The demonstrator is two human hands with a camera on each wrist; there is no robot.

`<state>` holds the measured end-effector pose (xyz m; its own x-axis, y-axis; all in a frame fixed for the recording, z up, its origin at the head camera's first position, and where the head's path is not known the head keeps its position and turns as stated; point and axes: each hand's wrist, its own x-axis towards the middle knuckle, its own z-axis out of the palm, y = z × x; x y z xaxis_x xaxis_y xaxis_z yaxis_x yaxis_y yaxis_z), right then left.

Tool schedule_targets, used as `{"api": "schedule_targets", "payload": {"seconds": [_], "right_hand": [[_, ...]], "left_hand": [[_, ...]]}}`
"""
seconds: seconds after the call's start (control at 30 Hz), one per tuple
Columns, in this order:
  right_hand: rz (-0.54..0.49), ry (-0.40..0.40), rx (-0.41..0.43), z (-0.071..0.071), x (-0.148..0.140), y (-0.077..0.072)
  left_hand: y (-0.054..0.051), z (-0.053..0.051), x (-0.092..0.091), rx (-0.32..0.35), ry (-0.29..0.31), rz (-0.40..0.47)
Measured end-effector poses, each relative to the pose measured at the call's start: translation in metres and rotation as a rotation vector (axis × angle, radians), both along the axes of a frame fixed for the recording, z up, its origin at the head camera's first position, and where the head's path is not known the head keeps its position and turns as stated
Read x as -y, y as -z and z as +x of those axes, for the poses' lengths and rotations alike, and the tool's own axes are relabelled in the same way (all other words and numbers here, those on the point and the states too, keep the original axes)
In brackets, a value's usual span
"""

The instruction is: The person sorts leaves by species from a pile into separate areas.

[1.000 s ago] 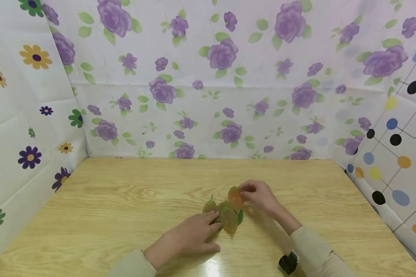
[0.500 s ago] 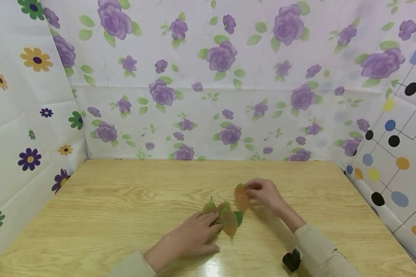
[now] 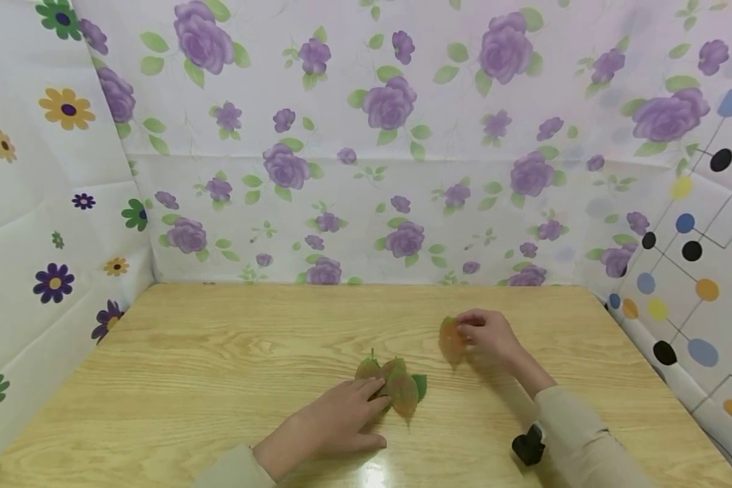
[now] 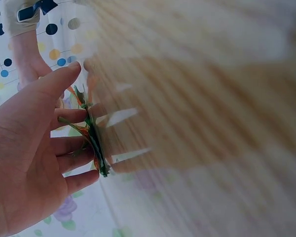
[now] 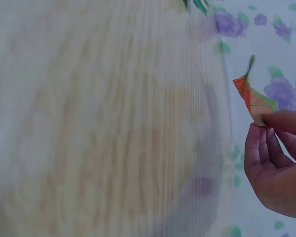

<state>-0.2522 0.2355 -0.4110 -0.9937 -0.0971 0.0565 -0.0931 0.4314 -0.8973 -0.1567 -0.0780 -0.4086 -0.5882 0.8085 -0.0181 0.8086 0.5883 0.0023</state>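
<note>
Between thumb and fingers my right hand point(image 3: 494, 337) pinches one orange leaf point(image 3: 450, 342) with a green top, at the right of the table in the head view. The right wrist view shows this leaf point(image 5: 259, 102) folded at the pinch, its stem pointing up. My left hand point(image 3: 341, 417) rests with fairly straight fingers on the left side of a small cluster of brownish-green leaves point(image 3: 402, 393), mid-table. A darker green leaf point(image 3: 421, 386) sticks out at the cluster's right. Edge-on in the left wrist view, the leaves point(image 4: 93, 131) lie at the fingertips, partly hidden by them.
The wood-grain table point(image 3: 232, 359) reaches back to a flowered cloth wall point(image 3: 354, 203). Patterned cloths point(image 3: 695, 318) also stand at both sides. A black device point(image 3: 528, 445) sits at the right wrist, by the beige sleeve.
My right hand has moved to the right with the orange leaf, away from the cluster, uncovering more of the dark green leaf. My left hand stays in place.
</note>
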Motion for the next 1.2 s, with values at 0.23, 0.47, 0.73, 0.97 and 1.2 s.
{"api": "schedule_targets", "payload": {"seconds": [0.23, 0.47, 0.73, 0.97, 1.2], "right_hand": [[0.026, 0.053, 0.024, -0.003, -0.032, -0.002], [0.031, 0.065, 0.044, -0.002, -0.063, -0.006], [0.086, 0.109, 0.041, -0.001, -0.100, 0.001], [0.177, 0.150, 0.067, 0.003, -0.121, 0.011], [0.226, 0.153, 0.061, 0.005, -0.128, 0.014]], "left_hand": [[0.000, -0.001, -0.001, -0.013, 0.017, 0.015], [-0.003, 0.000, -0.001, -0.012, 0.017, 0.021], [-0.004, 0.000, -0.001, -0.016, 0.017, 0.021], [-0.004, 0.000, 0.000, -0.018, 0.020, 0.024], [-0.004, 0.001, 0.000, -0.002, 0.013, 0.026]]}}
